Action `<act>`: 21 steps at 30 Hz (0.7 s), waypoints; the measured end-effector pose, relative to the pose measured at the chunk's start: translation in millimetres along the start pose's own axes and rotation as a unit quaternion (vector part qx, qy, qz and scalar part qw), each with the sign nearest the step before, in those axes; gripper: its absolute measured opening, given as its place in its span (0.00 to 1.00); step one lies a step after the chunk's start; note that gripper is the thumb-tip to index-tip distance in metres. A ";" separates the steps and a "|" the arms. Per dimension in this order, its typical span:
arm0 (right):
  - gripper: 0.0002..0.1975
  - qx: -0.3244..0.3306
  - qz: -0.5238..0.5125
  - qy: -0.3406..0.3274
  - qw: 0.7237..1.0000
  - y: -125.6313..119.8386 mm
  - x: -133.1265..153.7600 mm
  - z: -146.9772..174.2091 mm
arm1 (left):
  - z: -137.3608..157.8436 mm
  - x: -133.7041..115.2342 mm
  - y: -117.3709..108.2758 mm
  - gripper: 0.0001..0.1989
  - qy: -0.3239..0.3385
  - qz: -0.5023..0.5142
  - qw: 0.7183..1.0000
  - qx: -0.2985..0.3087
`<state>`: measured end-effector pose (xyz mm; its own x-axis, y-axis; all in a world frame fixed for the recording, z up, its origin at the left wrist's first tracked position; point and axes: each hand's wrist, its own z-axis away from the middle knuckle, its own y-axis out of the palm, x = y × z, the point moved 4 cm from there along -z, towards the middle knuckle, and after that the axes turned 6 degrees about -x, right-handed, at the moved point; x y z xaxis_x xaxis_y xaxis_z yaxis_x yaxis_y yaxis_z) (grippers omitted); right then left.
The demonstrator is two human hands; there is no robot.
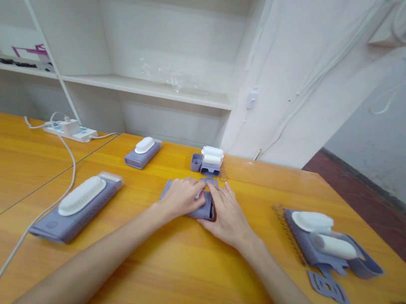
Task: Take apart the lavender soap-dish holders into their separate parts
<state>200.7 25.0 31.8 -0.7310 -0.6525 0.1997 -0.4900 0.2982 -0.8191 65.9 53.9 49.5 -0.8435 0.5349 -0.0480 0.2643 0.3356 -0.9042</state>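
Note:
On the wooden table in front of me lies a purple-grey plastic case (200,211), flat and long. My left hand (184,197) rests over its top with the fingers curled down, covering much of it. My right hand (228,211) is at the right end, thumb low along the near edge and fingers reaching over the end. The two hands' fingertips nearly meet above the case, where a small pale bit shows between them. Just behind the fingertips is a flat purple-grey cut-out piece (209,181). What the fingertips press on is hidden.
Similar cases with white oval tops stand left (80,205) and back left (143,152). Loose parts lie at the back (211,158) and right, with a clear-ended white roller (335,246), open tray (367,260) and flat piece (328,288). A white cable (72,169) runs from a power strip (70,128).

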 end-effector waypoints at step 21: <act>0.49 -0.029 0.011 0.018 0.999 -6.4 9.7 -1.2 | -7.7 44.4 -37.6 0.22 -0.246 0.262 0.894 -0.269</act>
<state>196.1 17.6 39.7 -0.7581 -0.6201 0.2017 -0.4993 0.3530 -0.7913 22.2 71.0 84.6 -0.6071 0.3669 -0.7049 0.7580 0.5335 -0.3752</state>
